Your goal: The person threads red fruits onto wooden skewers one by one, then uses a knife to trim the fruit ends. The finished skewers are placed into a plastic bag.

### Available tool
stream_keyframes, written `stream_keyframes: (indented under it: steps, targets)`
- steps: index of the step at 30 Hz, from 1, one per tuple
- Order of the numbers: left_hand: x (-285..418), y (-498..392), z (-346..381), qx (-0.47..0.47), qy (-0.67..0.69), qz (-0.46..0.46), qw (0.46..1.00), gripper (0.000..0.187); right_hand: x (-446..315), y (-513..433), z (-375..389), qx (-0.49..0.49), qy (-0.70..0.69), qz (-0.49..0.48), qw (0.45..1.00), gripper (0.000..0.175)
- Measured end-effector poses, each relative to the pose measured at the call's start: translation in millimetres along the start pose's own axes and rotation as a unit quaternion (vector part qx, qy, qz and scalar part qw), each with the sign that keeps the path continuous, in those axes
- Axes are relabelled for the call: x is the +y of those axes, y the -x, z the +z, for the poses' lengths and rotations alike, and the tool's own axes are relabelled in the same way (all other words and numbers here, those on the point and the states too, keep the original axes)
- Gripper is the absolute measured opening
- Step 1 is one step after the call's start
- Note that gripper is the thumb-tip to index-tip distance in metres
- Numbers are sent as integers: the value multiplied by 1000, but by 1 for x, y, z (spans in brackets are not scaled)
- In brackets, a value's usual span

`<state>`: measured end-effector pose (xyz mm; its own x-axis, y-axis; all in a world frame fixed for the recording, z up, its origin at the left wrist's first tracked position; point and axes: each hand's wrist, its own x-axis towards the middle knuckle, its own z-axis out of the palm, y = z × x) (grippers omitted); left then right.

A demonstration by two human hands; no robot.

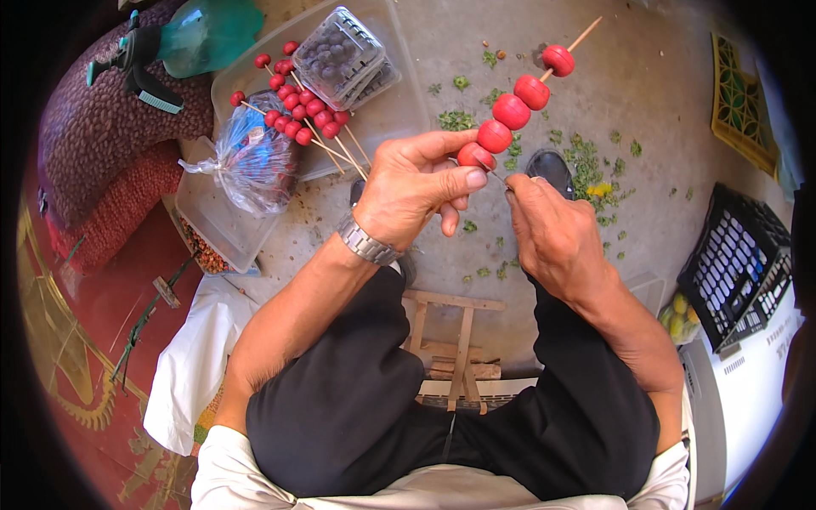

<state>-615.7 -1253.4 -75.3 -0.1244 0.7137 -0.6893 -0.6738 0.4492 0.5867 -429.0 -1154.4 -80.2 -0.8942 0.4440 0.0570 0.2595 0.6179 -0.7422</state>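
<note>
My left hand pinches the lowest red fruit on a wooden skewer between thumb and fingers. Several round red fruits, like hawthorn, are threaded on it, and a thin line rings some of them. The skewer slants up to the right, with its bare tip beyond the top fruit. Close by, my right hand has its fingertips closed on a thin piece that reaches the lowest fruit. Whether this is the skewer's lower end or a separate tool, I cannot tell.
Finished-looking fruit skewers, a clear box of blueberries and a tied plastic bag lie by a plastic tub at upper left. Green scraps litter the concrete floor. A black crate stands right; mesh sacks lie left.
</note>
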Motion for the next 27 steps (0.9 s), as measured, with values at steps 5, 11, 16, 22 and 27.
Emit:
stream_keyframes:
  steps: [5, 11, 16, 22, 27]
  targets:
    - [4, 0, 14, 24, -22, 5, 999, 41, 2, -4, 4, 27, 1, 7, 1000, 22]
    - [6, 1, -1, -69, 66, -107, 990, 41, 1, 0, -5, 26, -27, 20, 999, 25]
    - [-1, 1, 10, 26, -204, 90, 974, 32, 2, -1, 0, 14, -9, 12, 1000, 22]
    - [4, 2, 16, 55, -164, 90, 981, 33, 2, -6, 3, 73, 3, 2, 997, 22]
    - [12, 2, 6, -30, -38, -60, 997, 37, 1, -4, -7, 31, 9, -1, 999, 22]
